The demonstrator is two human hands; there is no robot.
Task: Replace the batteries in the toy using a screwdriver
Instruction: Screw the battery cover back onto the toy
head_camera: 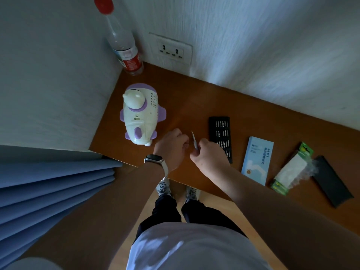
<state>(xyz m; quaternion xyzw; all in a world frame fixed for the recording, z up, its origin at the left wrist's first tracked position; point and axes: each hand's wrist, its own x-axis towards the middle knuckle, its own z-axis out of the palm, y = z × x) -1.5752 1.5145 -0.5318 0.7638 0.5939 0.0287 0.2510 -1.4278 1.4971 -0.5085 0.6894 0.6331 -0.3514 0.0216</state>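
A white and purple toy stands on the brown table near the left corner. My right hand grips a thin metal screwdriver, its tip pointing up and away. My left hand, with a watch on its wrist, has its fingers curled right beside the screwdriver's shaft; I cannot tell whether they touch it. A black tray of screwdriver bits lies just right of my hands. A green pack of batteries lies further right.
A clear bottle with a red cap and label stands in the back corner by a wall socket. A light blue box and a black lid lie near the table's front edge. Blue curtain folds hang at the left.
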